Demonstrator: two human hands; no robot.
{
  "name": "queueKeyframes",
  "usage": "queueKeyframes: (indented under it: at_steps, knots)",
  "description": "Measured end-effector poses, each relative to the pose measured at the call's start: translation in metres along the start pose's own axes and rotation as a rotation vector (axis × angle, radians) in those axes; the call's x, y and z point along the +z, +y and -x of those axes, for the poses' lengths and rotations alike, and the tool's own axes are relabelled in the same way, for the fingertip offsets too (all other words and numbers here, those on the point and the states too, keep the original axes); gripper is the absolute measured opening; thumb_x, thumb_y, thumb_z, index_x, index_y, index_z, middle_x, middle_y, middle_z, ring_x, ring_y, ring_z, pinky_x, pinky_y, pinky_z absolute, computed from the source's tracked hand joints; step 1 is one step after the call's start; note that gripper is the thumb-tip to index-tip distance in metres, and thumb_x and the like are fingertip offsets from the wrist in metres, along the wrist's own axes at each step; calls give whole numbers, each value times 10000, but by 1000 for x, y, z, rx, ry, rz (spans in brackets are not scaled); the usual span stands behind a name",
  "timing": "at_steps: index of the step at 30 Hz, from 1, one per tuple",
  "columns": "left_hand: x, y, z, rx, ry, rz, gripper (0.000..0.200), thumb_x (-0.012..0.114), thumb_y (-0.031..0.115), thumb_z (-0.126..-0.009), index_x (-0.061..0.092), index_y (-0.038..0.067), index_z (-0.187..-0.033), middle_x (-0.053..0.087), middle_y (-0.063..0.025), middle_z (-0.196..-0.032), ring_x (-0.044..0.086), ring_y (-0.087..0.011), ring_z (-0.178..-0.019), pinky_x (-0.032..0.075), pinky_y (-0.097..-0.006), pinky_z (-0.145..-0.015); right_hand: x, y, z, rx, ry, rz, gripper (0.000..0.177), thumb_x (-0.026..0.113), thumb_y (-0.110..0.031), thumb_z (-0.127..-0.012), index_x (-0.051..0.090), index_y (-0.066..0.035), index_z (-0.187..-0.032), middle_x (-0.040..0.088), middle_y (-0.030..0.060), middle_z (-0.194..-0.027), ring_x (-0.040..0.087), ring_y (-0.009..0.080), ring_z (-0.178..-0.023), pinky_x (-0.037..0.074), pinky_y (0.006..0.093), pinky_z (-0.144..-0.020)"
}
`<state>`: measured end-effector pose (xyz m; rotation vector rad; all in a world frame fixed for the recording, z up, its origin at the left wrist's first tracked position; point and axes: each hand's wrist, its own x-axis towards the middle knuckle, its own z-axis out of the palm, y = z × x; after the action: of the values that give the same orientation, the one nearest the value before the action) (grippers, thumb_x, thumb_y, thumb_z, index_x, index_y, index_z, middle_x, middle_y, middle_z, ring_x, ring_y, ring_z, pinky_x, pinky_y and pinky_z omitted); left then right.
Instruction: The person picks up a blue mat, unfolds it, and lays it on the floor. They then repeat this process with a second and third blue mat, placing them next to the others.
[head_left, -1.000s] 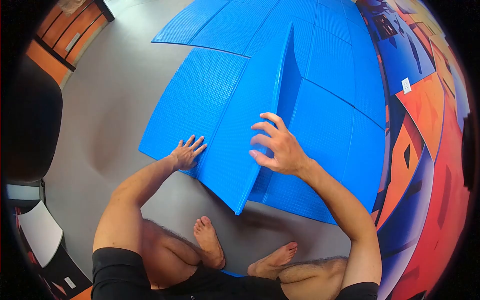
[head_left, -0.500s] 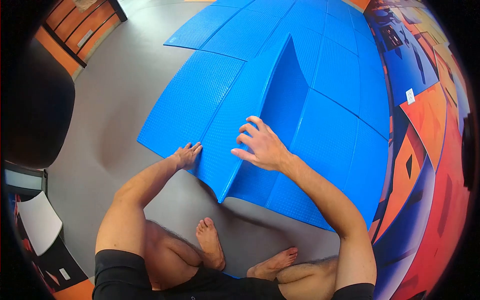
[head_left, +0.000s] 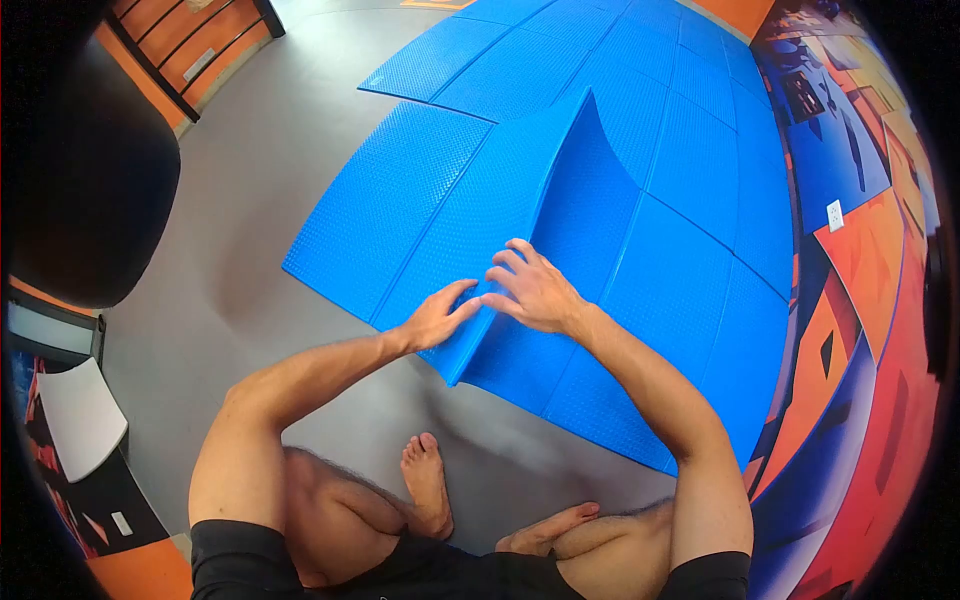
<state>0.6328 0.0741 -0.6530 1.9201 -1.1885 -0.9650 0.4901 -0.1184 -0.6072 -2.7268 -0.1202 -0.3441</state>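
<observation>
A blue textured floor mat [head_left: 400,190] is made of joined panels, and one panel [head_left: 500,200] tilts up along a long raised edge. My right hand [head_left: 540,292] is at that edge, its spread, bent fingers reaching over to the panel's left face. Just left of it, my left hand [head_left: 436,318] lies at the panel's near part with thumb and fingers apart, the two hands almost meeting. Contact at the fingertips is hard to make out. Behind the raised edge, the neighbouring panel [head_left: 585,190] slopes down in shadow.
Grey floor [head_left: 240,250] runs along the left and under my bare feet [head_left: 425,480]. A painted wall [head_left: 850,270] with a white outlet [head_left: 834,215] borders the mat's right side. A large black object [head_left: 90,190] stands at left, above a white curved panel [head_left: 85,420].
My left hand has moved right and slightly up, from the mat's near left part to beside my right hand. The right hand stays at the raised edge. The view has shifted slightly.
</observation>
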Motion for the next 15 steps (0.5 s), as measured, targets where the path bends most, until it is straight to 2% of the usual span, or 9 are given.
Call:
queueKeyframes:
  at_steps: [2, 5, 8, 11, 15]
  knots:
    - [7, 9, 0, 83, 47, 70, 700, 508, 473, -1003, 373, -9, -1492, 374, -261, -1534, 323, -382, -1454, 271, -451, -1194, 6, 3, -2, -11, 44, 11, 461, 604, -451, -948, 605, -66, -1202, 502, 179, -1369, 352, 412, -1391, 393, 518, -1108]
    - [6, 20, 4, 251, 67, -68, 748, 536, 484, -986, 331, -6, -1513, 299, -257, -1575, 272, -393, -1475, 248, -471, -1203, 2, 8, 0, 15, 70, -42, 554, 557, -528, -957, 588, -56, -1247, 392, 225, -1494, 260, 439, -1453, 326, 558, -1143]
    - [0, 37, 8, 332, 80, -135, 769, 563, 430, -969, 263, 22, -1548, 267, -259, -1590, 263, -406, -1477, 242, -477, -1205, -8, 13, 7, 19, 50, 45, 551, 563, -511, -960, 555, -81, -1305, 296, 232, -1562, 214, 445, -1478, 288, 591, -1155]
    - [-3, 42, 6, 426, 42, -179, 754, 560, 335, -946, 225, 95, -1577, 243, -256, -1601, 253, -425, -1477, 235, -486, -1208, -18, 13, 19, 92, -54, 229, 598, 564, -477, -970, 457, -123, -1439, 213, 239, -1602, 186, 459, -1486, 291, 627, -1139]
    - [-5, 41, 6, 312, -42, -214, 752, 542, 234, -892, 246, 172, -1581, 230, -254, -1609, 247, -443, -1475, 233, -497, -1209, -11, 26, 40, 140, -121, 99, 698, 577, -424, -971, 292, -167, -1554, 158, 248, -1621, 220, 478, -1470, 344, 591, -1130]
